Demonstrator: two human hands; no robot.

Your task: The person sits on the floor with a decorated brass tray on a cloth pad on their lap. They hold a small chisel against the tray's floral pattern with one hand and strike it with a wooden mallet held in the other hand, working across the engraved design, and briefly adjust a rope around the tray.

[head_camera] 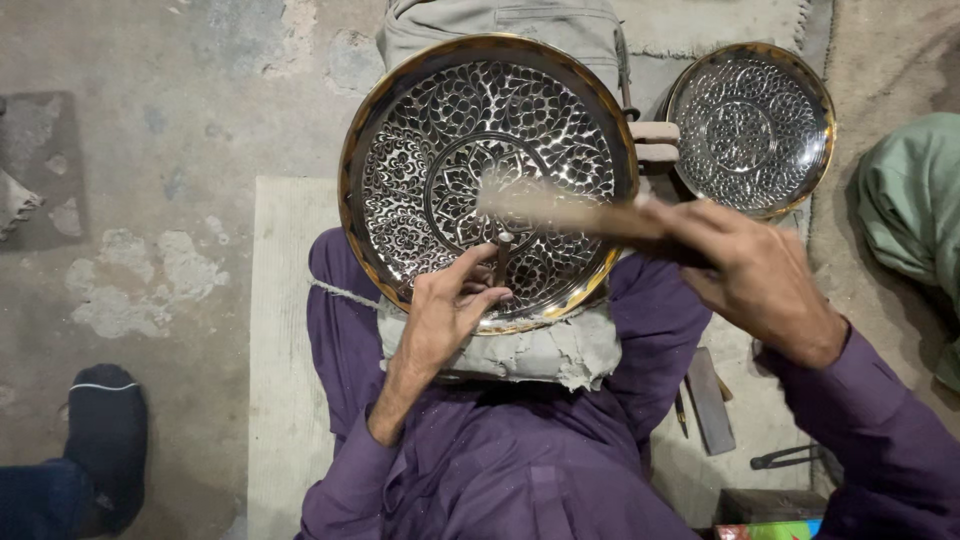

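The left hand (447,310), just below the centre of the frame, pinches its fingers together on a thin metal chisel (502,258) whose tip stands on the lower part of a large engraved plate (488,180). The right hand (755,270), at the right of centre, is closed around the handle of a wooden mallet (560,210), which stretches leftward over the plate and is blurred. The plate fills the upper middle of the frame; it is round, with a gold-coloured rim and shiny floral cutwork, and it leans on a pale grey pad (560,350) resting on the person's purple-clad lap (500,450). At the upper right lies 1 smaller engraved plate (752,128) of the same kind, just beside the large one. A flat dark bar (708,400) lies on the mat at the lower right. A dark shoe (105,440) shows at the lower left on the concrete floor (150,200).
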